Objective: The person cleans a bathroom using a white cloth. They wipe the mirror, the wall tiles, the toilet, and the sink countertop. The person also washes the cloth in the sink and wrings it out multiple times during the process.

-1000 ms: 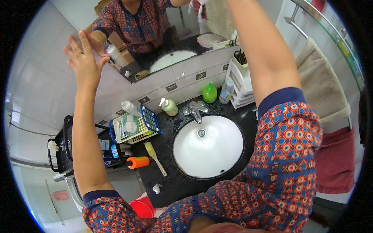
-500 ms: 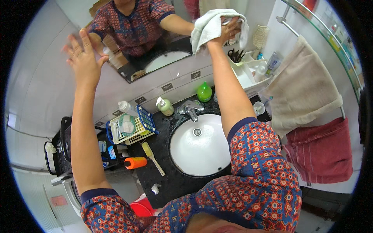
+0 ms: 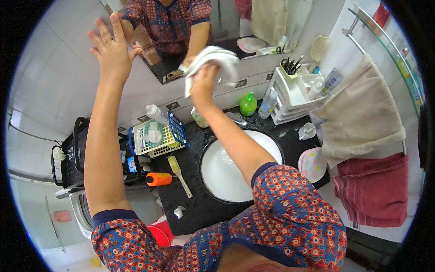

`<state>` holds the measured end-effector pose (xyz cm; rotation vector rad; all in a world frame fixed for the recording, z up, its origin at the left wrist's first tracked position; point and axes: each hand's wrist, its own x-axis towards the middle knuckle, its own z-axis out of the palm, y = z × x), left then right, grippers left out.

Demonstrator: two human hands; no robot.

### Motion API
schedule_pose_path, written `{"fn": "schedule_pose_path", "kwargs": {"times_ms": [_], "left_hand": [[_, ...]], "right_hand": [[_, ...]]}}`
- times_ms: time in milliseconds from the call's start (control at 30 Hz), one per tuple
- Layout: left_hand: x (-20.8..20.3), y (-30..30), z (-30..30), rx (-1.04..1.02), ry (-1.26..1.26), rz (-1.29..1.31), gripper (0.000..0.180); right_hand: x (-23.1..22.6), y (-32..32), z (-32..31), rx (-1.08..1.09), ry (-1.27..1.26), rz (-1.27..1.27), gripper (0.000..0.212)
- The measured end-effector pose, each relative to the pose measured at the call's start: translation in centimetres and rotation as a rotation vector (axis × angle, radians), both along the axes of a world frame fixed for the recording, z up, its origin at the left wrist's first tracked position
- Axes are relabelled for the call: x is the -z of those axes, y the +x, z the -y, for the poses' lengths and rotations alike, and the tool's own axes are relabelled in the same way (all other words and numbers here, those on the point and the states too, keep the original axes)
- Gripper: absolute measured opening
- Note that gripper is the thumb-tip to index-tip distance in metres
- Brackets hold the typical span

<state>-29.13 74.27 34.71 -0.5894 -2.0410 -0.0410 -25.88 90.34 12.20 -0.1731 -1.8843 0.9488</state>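
Observation:
A white cloth (image 3: 222, 56), blurred at its edges, is pressed against the lower part of the wall mirror (image 3: 226, 22). My right hand (image 3: 204, 86) grips it, with the arm reaching across above the white sink (image 3: 217, 177). At the mirror's left edge my left hand (image 3: 113, 54) is raised with fingers spread, holding nothing. Its palm faces the wall and mirror edge; whether it touches cannot be made out. Behind my right forearm, the faucet (image 3: 237, 119) and a pump bottle (image 3: 200, 119) are partly hidden.
On the black counter (image 3: 195, 217) are a scrub brush (image 3: 180, 176), an orange bottle (image 3: 158, 179), a basket (image 3: 156, 136) and a green bottle (image 3: 248, 104). A white organizer (image 3: 290, 95) stands at the back right. Towels (image 3: 362, 113) hang on the right below a glass shelf (image 3: 394, 50).
My right hand has swept the cloth left and down across the mirror, uncovering the organizer and a clear bottle. My left hand remains raised and spread; the whole view has shifted slightly.

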Motion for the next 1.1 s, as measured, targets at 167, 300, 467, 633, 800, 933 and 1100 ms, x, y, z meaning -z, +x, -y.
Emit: {"fn": "schedule_pose_path", "kwargs": {"times_ms": [167, 300, 467, 633, 800, 933, 1100], "left_hand": [[-0.4, 0.4, 0.3, -0.011, -0.021, -0.001, 0.109], [-0.2, -0.1, 0.5, 0.006, -0.022, -0.015, 0.110], [-1.1, 1.6, -0.8, -0.204, -0.015, 0.103, 0.128], [-1.2, 1.8, -1.6, -0.208, 0.015, 0.093, 0.129], [-0.6, 0.0, 0.7, 0.001, -0.042, -0.081, 0.109], [0.0, 0.1, 0.1, 0.016, -0.015, -0.028, 0.109], [-1.3, 2.0, -1.1, -0.217, -0.020, 0.068, 0.129]], "right_hand": [[-2.0, 3.3, 4.1, -0.231, 0.430, -0.154, 0.045], [-3.4, 2.4, 0.0, -0.339, 0.625, 0.102, 0.017], [-5.0, 3.4, -10.8, -0.019, 0.326, -0.161, 0.014], [-4.6, 1.1, -5.6, -0.063, 0.358, -0.249, 0.014], [-6.1, 0.4, 3.3, -0.459, 0.502, -0.240, 0.010], [-4.9, 1.3, -4.6, -0.442, 0.589, -0.034, 0.020], [-8.6, 3.9, -17.3, 0.181, 0.366, 0.091, 0.039]]}}
